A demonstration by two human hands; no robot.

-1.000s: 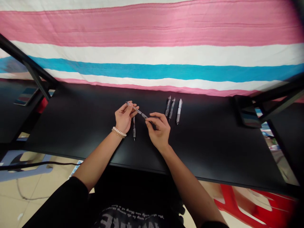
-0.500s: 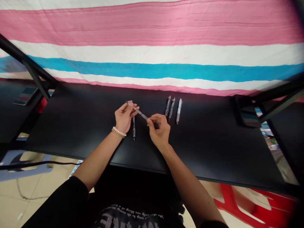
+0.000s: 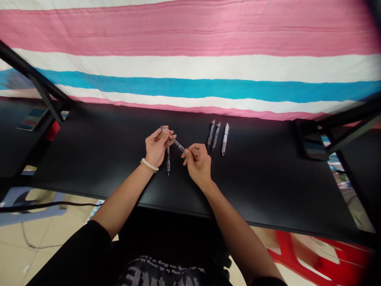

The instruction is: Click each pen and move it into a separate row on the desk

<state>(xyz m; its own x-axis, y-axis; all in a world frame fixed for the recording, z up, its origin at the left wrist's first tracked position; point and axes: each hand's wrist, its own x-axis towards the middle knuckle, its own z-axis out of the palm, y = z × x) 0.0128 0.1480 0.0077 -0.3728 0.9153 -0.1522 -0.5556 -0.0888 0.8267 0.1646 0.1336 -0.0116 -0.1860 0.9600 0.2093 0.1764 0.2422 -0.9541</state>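
Note:
Between my two hands a grey, partly clear pen is held at a slant above the table. My left hand grips its upper left part between thumb and fingers. The lower right end is pinched by the thumb and fingertips of my right hand, which hide its tip. Another grey pen lies below on the table, its upper part behind my left fingers. To the right lie two grey pens, a left one and a right one, beside a white pen.
The black table runs across the view, with a striped cloth behind it. Phones lie at the left and right, near black metal frames. A red stool stands below the right edge, a blue-grey one at left.
The held pen has been turned about its length, so a cut-out in its grip now shows. My right fingers have shifted slightly; both hands still hold it.

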